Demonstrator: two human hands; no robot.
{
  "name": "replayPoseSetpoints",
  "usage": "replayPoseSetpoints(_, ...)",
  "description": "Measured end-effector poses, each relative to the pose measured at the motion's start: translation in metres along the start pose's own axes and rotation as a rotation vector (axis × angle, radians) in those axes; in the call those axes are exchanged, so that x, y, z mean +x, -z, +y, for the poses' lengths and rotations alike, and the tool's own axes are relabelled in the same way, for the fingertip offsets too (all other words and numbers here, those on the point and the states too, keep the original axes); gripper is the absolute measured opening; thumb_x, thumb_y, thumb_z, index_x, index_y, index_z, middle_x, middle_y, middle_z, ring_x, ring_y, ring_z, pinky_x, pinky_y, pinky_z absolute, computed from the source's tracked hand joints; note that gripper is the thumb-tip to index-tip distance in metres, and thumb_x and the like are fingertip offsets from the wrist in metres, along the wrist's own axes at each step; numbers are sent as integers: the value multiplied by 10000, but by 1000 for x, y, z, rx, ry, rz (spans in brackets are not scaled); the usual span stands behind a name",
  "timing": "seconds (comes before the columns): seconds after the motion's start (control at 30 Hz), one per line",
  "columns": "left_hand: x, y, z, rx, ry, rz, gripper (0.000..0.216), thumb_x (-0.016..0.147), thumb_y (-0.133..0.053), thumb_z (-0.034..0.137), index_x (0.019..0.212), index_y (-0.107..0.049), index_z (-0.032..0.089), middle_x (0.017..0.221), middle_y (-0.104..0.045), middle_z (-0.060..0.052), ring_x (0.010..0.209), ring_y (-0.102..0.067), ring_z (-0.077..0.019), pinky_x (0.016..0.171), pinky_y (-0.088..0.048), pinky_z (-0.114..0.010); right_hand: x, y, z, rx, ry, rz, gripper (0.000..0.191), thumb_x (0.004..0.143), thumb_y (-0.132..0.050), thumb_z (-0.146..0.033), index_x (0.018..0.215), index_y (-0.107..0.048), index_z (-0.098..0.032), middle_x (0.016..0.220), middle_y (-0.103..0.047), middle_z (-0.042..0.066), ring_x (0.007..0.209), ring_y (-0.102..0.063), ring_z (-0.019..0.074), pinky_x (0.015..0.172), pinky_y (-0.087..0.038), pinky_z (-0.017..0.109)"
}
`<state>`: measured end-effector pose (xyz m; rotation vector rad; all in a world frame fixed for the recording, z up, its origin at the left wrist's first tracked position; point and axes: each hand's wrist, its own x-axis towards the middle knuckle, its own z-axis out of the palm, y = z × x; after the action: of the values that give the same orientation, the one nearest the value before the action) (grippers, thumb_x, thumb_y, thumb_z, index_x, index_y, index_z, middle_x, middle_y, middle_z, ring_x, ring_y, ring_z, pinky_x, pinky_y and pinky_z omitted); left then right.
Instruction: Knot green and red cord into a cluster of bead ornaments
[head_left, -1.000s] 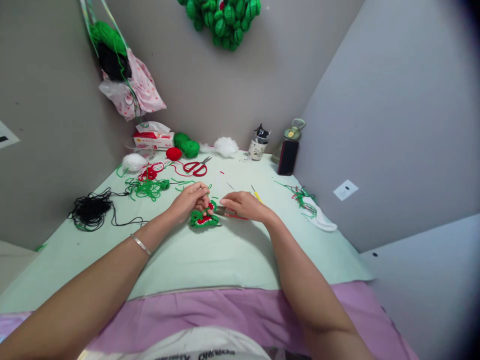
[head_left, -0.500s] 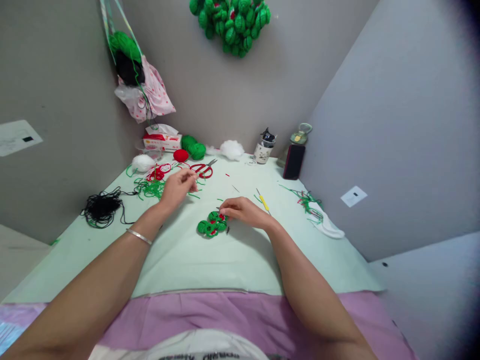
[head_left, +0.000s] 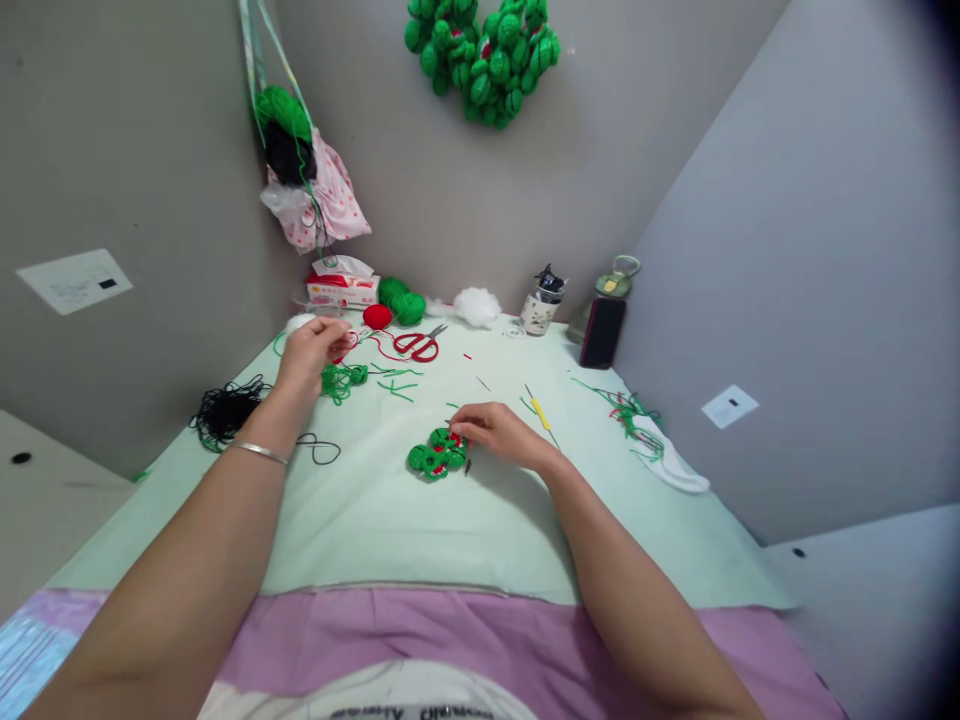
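Observation:
My left hand (head_left: 309,352) hovers over the left of the table, fingers pinched together beside the red yarn strands and the green yarn tangle (head_left: 343,382). Whatever the pinch holds, if anything, is too small to see. My right hand (head_left: 499,432) has its thumb and fingers closed at the right edge of small green crocheted pieces with red and white parts (head_left: 431,460), which lie on the table. A thin dark tip shows by those fingertips, but I cannot make out what it is. A yellow-handled crochet hook (head_left: 539,413) lies to the right.
Red scissors (head_left: 417,346), a red yarn ball (head_left: 377,316), green yarn (head_left: 403,303) and white stuffing (head_left: 477,308) lie farther back. Black yarn (head_left: 225,412) is at left. A phone (head_left: 603,333) leans against a bottle at right; yarn scraps (head_left: 634,418) lie nearer.
My left hand has moved left, away from the scissors and toward the white fluff and yarn. My right hand stays at the green crocheted pieces. The whole view has shifted slightly.

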<state>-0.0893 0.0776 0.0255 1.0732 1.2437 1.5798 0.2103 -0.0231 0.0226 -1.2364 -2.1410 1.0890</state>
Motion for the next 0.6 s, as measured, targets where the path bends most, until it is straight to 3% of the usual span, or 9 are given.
replayPoseSetpoints(0.1, 2, 2, -12, 544, -233, -90, 160, 672, -741, 304, 763, -669, 194, 772, -654, -33, 749, -601, -195, 718, -485, -304, 0, -1, -1, -43, 2, 11, 254, 904, -536, -355, 909, -692, -154, 765, -664, 36, 688, -587, 148, 688, -446, 263)
replayPoseSetpoints(0.17, 3, 5, -22, 856, -302, -167, 207, 624, -775, 319, 765, -670, 210, 848, -672, -58, 848, -605, -255, 771, -465, -356, 0, -1, -3, -67, 4, 17, 251, 905, -534, -347, 902, -696, -156, 762, -672, 43, 688, -591, 153, 685, -441, 267)
replayPoseSetpoints(0.3, 5, 10, -34, 1092, -286, -272, 224, 617, -762, 274, 806, -654, 219, 911, -688, -87, 899, -613, -303, 767, -437, -378, -1, -2, -5, -78, 15, 29, 237, 900, -536, -333, 896, -702, -164, 759, -679, 47, 685, -593, 153, 676, -434, 270)
replayPoseSetpoints(0.4, 1, 5, -27, 984, -254, -222, 240, 672, -724, 325, 868, -642, 215, 916, -692, -77, 887, -630, -284, 762, -441, -364, 1, -3, -2, -48, 10, 76, 232, 886, -548, -336, 868, -704, -165, 739, -666, 40, 686, -580, 150, 662, -436, 268)
replayPoseSetpoints(0.47, -7, -4, -16, 740, -249, -227, 303, 722, -694, 391, 955, -630, 209, 926, -696, -62, 900, -640, -254, 770, -452, -340, 4, -4, 1, 14, -31, 149, 233, 872, -561, -353, 855, -696, -164, 721, -647, 31, 670, -571, 145, 642, -443, 265)
replayPoseSetpoints(0.6, -44, -38, 4, 252, -43, -520, 382, 790, -647, 490, 1022, -623, 188, 884, -709, -50, 797, -666, -202, 708, -466, -302, 7, -5, -1, 300, -60, 334, 307, 813, -650, -390, 1030, -667, -173, 935, -678, 54, 675, -593, 127, 641, -483, 268)
